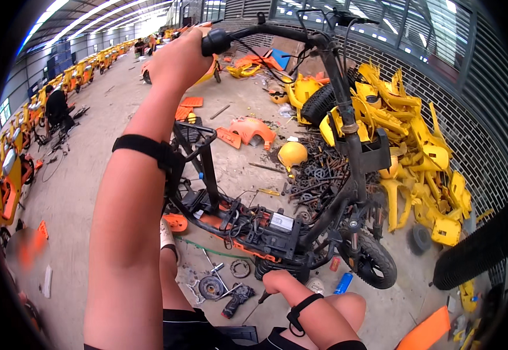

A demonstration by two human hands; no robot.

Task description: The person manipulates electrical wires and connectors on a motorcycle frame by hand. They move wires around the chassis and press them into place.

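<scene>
My left hand is up at the top, wrapped round the black handlebar grip of a stripped scooter frame with its front wheel at lower right. My right hand is low by the frame's deck, fingers curled on a thin dark tool that looks like a screwdriver, partly hidden by the hand. Beneath lie a power tool, round metal parts, a T-wrench and a blue spray can.
Yellow plastic panels and dark metal parts pile against the brick wall at right. Orange panels lie beyond the frame. A black corrugated tube stands at right. A person in black works near a row of yellow scooters at left.
</scene>
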